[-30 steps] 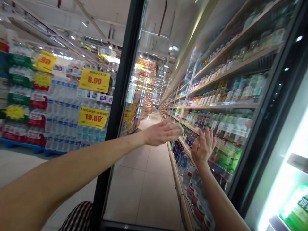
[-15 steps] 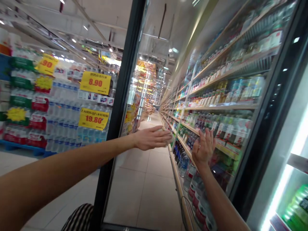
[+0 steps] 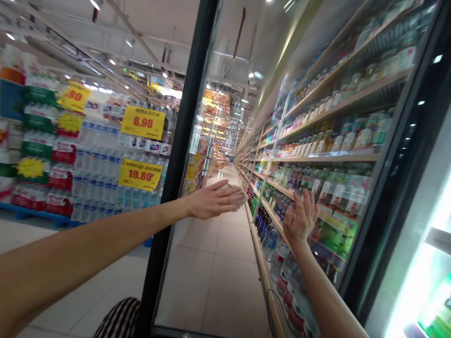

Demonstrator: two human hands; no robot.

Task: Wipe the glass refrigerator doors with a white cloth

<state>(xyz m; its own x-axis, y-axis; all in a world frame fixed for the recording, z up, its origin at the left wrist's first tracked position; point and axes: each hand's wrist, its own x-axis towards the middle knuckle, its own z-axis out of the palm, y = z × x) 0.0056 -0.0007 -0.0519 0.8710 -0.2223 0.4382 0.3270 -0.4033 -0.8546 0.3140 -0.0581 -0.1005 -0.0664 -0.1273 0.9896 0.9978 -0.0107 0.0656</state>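
A tall glass door in a dark frame stands open in front of me. My left hand lies flat against its pane, fingers stretched and together, with a white cloth pinned under the fingertips. Only the cloth's edge shows past the fingers. To the right, my right hand is raised at the same pane, empty, fingers apart. Whether its fingertips touch the glass I cannot tell.
Through the pane, shelves of bottled drinks run along the right. Stacked water packs with yellow price signs stand at left on a blue pallet. A bright cooler interior opens at the lower right. A black cable hangs near the bottom shelf.
My left hand has slid a little to the left across the glass with the cloth. The right hand has hardly moved. The whole view has shifted slightly.
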